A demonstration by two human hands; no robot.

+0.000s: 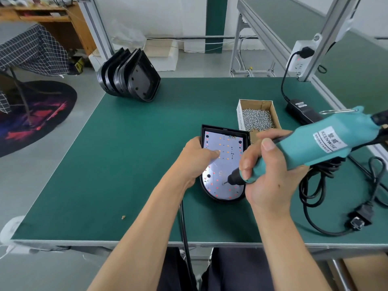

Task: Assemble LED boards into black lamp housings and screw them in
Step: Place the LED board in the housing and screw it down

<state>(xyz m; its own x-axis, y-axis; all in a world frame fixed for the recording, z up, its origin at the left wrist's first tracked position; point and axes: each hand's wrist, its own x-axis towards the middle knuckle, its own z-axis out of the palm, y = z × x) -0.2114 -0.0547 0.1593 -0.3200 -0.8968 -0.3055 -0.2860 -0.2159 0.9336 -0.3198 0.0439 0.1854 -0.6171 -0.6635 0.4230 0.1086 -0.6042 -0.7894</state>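
Meanwhile LED board sits in housing; right hand grips screwdriver; box holds screws.

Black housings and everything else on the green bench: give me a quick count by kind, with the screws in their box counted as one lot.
Black housings in the stack: count unclear, they overlap
Housing with LED board: 1
Electric screwdriver: 1
Box of screws: 1
Power adapter: 1
Total: 4, plus the stack
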